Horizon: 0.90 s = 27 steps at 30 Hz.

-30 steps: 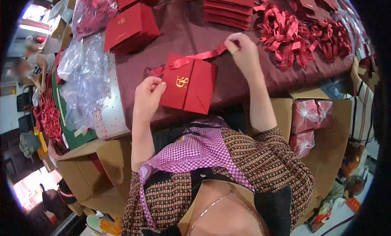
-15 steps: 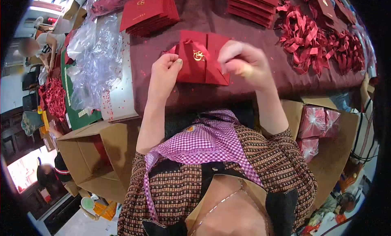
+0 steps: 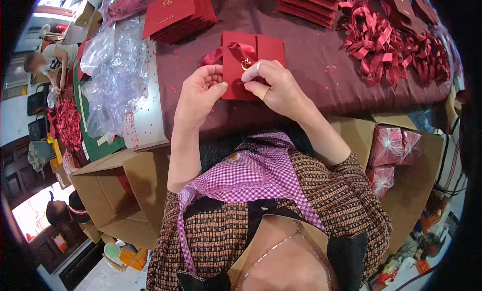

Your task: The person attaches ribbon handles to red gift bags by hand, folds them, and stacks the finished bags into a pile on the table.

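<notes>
A red folded card (image 3: 271, 47) with a gold emblem lies on the dark red cloth in front of me. A red ribbon (image 3: 241, 48) runs across its upper part and sticks out at its left side. My left hand (image 3: 201, 94) pinches the card's left edge between thumb and fingers. Over the lower middle of the card, just below the emblem, is my right hand (image 3: 275, 87), a ring on one finger. Its fingers are bent and closed against the card, and whatever they pinch is hidden.
Stacked red cards (image 3: 181, 15) stand at the back left, another stack (image 3: 307, 7) behind. Red ribbons (image 3: 371, 45) are heaped on the right. Clear plastic (image 3: 118, 75) lies left. Cardboard boxes (image 3: 145, 190) flank my lap; the right one holds wrapped red packs (image 3: 389, 145). A co-worker (image 3: 57, 60) is far left.
My right hand has come down and left from beside the card's right edge onto its middle. The card now sits straighter, its right part closer in. My left hand has stayed at the left edge.
</notes>
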Tool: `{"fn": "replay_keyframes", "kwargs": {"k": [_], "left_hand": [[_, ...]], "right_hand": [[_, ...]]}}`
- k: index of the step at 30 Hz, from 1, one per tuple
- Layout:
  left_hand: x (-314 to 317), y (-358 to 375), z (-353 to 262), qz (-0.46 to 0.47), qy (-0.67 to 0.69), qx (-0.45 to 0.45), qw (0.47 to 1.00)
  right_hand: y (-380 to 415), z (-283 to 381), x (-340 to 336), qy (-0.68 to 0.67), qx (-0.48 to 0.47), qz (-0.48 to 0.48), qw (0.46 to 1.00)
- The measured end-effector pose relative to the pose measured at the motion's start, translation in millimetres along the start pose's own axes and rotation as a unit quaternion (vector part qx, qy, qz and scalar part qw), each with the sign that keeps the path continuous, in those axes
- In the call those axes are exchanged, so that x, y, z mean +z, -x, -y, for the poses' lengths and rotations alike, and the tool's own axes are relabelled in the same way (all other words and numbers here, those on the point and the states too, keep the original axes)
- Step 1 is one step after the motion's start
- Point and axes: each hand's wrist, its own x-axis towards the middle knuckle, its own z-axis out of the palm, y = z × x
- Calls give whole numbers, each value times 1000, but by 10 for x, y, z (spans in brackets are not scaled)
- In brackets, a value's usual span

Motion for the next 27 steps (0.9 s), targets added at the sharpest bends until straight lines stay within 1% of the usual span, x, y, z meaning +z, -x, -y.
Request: {"fn": "replay_keyframes", "kwargs": {"k": [3, 7, 9, 10, 12, 13, 15, 16, 17, 18, 20, 22, 23, 24, 25, 26, 27], "left_hand": [[18, 10, -11, 7, 1, 17, 1000], [38, 30, -30, 1, 1, 29, 1000], [39, 35, -27, 3, 4, 29, 1000], [41, 36, -26, -1, -4, 30, 1000], [53, 34, -19, -4, -11, 31, 999], [64, 36, -11, -13, -15, 39, 999], [94, 25, 6, -20, -19, 47, 999], [116, 13, 17, -30, -56, 55, 996], [139, 11, 29, -40, -92, 63, 993], [176, 24, 24, -40, -92, 62, 993], [240, 41, -15, -56, -66, 44, 995], [212, 38, -14, -45, -56, 61, 996], [207, 67, -59, -42, -19, 37, 998], [201, 87, -98, -39, 18, 13, 999], [175, 90, -84, -21, 50, 21, 998], [156, 84, -70, -20, 50, 23, 998], [140, 76, -55, -11, 35, 24, 999]], "right_hand": [[-39, 28, 42, 12, -19, -29, 999], [-77, 30, 95, 39, -35, -38, 998], [-93, 25, 114, 64, -74, -51, 994], [-99, 27, 127, 64, -73, -50, 994], [-112, 34, 152, 110, -106, -67, 986], [-114, 46, 160, 111, -105, -67, 986], [-120, 92, 166, 179, -124, -58, 974], [-128, 126, 167, 179, -124, -58, 974], [-133, 170, 167, 227, -133, -46, 964], [-132, 203, 162, 274, -142, -33, 951], [-137, 243, 141, 279, -137, -20, 950], [-145, 217, 113, 287, -131, -10, 949], [-154, 149, 80, 182, -107, -11, 977], [-169, 124, 41, 74, -82, -12, 994], [-190, 216, -43, 4, 9, 11, 1000], [-173, 213, -73, 5, 8, 10, 1000], [-154, 201, -106, -16, 47, 30, 998]]}}
